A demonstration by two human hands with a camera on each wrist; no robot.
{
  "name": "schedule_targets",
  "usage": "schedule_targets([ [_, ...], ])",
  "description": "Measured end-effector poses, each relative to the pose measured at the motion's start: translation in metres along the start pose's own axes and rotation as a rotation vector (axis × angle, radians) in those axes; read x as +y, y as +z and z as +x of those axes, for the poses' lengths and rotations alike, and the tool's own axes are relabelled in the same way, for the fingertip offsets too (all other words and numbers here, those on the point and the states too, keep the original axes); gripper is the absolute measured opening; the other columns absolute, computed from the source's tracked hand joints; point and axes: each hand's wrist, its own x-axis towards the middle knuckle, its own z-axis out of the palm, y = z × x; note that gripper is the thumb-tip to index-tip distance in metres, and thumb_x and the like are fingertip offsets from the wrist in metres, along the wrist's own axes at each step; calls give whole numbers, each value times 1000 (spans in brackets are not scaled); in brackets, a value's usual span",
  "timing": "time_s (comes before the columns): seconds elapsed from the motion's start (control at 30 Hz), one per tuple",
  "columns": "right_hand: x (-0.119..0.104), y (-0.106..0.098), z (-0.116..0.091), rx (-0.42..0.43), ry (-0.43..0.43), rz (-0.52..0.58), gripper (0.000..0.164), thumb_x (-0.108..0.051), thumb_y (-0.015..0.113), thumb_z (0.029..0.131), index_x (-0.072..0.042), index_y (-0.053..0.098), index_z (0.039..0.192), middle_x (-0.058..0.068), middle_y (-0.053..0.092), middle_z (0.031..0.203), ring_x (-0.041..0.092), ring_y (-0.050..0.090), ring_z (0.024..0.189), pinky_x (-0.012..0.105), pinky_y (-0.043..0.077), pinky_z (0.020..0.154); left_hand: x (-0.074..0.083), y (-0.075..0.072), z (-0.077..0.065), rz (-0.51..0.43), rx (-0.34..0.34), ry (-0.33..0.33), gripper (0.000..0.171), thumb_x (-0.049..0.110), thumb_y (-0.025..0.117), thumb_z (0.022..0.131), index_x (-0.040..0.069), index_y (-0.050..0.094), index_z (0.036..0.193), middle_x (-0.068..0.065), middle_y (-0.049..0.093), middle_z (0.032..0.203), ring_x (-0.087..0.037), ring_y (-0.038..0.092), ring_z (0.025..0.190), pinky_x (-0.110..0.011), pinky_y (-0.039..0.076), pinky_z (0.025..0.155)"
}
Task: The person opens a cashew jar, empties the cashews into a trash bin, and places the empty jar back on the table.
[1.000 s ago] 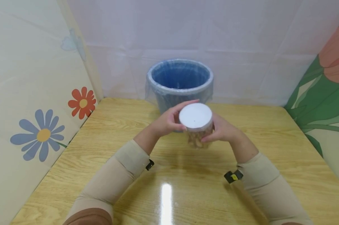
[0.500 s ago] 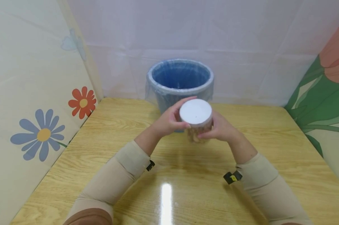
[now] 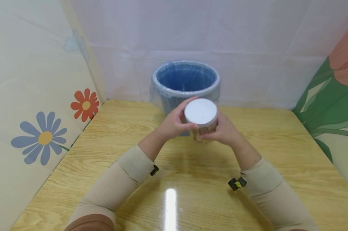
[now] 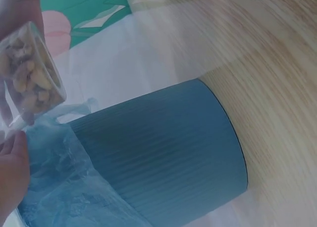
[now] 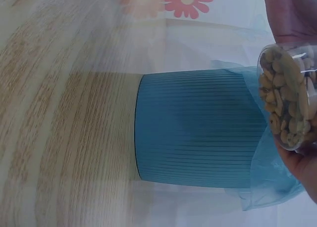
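A clear jar with a white lid is held in the air above the table by both hands. Tan pieces that look like nuts or small snacks fill part of it, seen through the clear jar in the right wrist view. My left hand grips the lid's side, thumb at the near edge and fingers around the far side. My right hand holds the jar's body from the right, its thumb across the front. The lid's top faces up and tips slightly toward the head camera.
Just behind the jar stands a blue bin lined with a clear bluish bag. It rests on the wood-grain table. A white sheet hangs behind, and flower-printed panels flank the sides.
Both hands have lifted the jar a little, moving it up in the head view. The right thumb has shifted slightly left across the jar. The bin has stayed put.
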Motion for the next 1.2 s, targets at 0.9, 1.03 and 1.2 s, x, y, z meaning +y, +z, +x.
schedule_targets([
  [0.9, 5, -9, -2, -289, -216, 218, 99, -28, 83, 61, 8, 27, 134, 8, 46, 127, 21, 44, 116, 36, 35, 103, 5, -11, -1, -328, -260, 0, 99, 35, 77, 71, -2, 19, 143, -21, 35, 138, -30, 40, 124, -43, 36, 102],
  [1.03, 5, -8, -3, -288, -175, 183, 95, -22, 83, 60, 8, 29, 133, 17, 45, 126, 20, 45, 115, 40, 35, 103, 5, -8, -2, -291, -260, -19, 104, 38, 79, 68, 0, 19, 143, -23, 36, 136, -30, 41, 122, -44, 37, 102],
  [1.2, 4, -6, -3, -254, -120, 146, 91, -9, 81, 57, 7, 31, 132, 21, 45, 125, 20, 45, 114, 46, 33, 103, 4, -6, -1, -272, -229, -19, 105, 36, 81, 66, 2, 20, 144, -23, 36, 135, -30, 41, 121, -44, 38, 101],
])
